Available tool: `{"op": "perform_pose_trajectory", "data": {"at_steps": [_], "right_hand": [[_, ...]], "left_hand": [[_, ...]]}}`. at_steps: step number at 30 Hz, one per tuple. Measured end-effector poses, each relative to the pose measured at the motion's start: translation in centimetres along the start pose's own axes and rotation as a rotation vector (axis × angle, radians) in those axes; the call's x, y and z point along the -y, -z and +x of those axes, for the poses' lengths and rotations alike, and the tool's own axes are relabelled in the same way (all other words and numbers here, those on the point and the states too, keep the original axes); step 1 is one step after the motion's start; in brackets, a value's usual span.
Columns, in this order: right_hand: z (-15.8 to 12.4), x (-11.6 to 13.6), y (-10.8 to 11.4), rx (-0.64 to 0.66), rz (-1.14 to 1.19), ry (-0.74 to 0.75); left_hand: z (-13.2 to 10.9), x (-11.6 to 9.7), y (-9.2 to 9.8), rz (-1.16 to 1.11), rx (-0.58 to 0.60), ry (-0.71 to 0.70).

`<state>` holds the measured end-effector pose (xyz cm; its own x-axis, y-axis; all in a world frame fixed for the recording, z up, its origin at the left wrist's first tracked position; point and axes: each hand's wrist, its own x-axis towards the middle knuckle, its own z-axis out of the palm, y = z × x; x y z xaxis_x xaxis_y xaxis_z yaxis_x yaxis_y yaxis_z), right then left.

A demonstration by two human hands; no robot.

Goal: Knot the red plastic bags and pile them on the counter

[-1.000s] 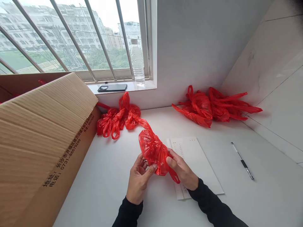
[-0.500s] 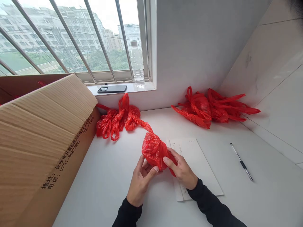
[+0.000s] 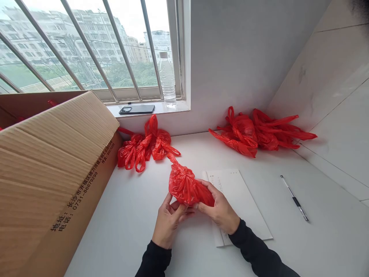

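Note:
A knotted red plastic bag (image 3: 186, 186) is held between both hands above the white table, its contents hidden by the film. My left hand (image 3: 170, 221) grips its lower left side, thumb in front and fingers underneath. On the right side my right hand (image 3: 219, 206) closes around it, thumb near the bottom edge. One twisted handle of the bag points up and left from the knot. Just beneath and beside my right hand lies a notepad (image 3: 242, 204) with handwriting at its left part.
A large cardboard box (image 3: 57, 165) fills the left side. Tied red bags (image 3: 144, 148) rest beside it, and more red bags (image 3: 245, 132) lie against the back wall. A pen (image 3: 294, 198) lies right of the notepad. The sill holds a phone (image 3: 137, 109) and a water bottle (image 3: 167, 82).
The bag has turned in my hands and shifted slightly left. Its handle has swung lower and left, and my right thumb has slid down toward the bag's bottom.

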<state>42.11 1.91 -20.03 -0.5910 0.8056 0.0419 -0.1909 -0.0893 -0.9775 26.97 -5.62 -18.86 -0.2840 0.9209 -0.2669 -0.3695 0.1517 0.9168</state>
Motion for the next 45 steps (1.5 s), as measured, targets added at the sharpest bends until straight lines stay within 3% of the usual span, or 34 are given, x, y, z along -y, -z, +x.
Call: {"op": "perform_pose_trajectory", "data": {"at_steps": [6,11,16,20,23,25,29,32,36,40,45], "right_hand": [[0.2,-0.2,0.1,-0.068,-0.060,0.023],[-0.1,0.1,-0.1,-0.040,-0.130,0.004],[-0.1,0.3,0.2,-0.052,0.034,-0.039],[0.2,0.2,0.3,-0.100,0.213,-0.094],[0.5,0.2,0.2,-0.049,0.348,-0.024],[0.7,0.3,0.2,-0.061,0.353,0.036],[0.7,0.3,0.3,-0.126,0.312,0.133],[0.5,0.1,0.1,-0.075,0.333,0.148],[0.1,0.3,-0.2,0.019,0.267,0.125],[0.2,0.4,-0.1,-0.011,0.206,0.105],[0.4,-0.2,0.3,-0.039,0.196,0.094]], "left_hand": [[-0.3,0.0,-0.4,-0.091,0.116,0.052],[-0.2,0.4,-0.8,-0.059,0.076,-0.004],[0.1,0.4,0.1,-0.035,0.065,-0.048],[0.1,0.7,0.6,0.053,0.192,-0.075],[-0.2,0.8,0.4,0.161,0.313,-0.109],[-0.3,0.8,0.1,0.230,0.333,-0.148],[-0.5,0.4,0.0,0.077,0.250,-0.150],[-0.6,0.0,0.1,-0.041,0.165,-0.105],[-0.5,-0.4,0.0,-0.030,0.128,-0.120],[-0.3,-0.5,0.0,-0.026,0.055,-0.124],[-0.7,-0.7,-0.1,-0.116,0.107,0.021]]}}
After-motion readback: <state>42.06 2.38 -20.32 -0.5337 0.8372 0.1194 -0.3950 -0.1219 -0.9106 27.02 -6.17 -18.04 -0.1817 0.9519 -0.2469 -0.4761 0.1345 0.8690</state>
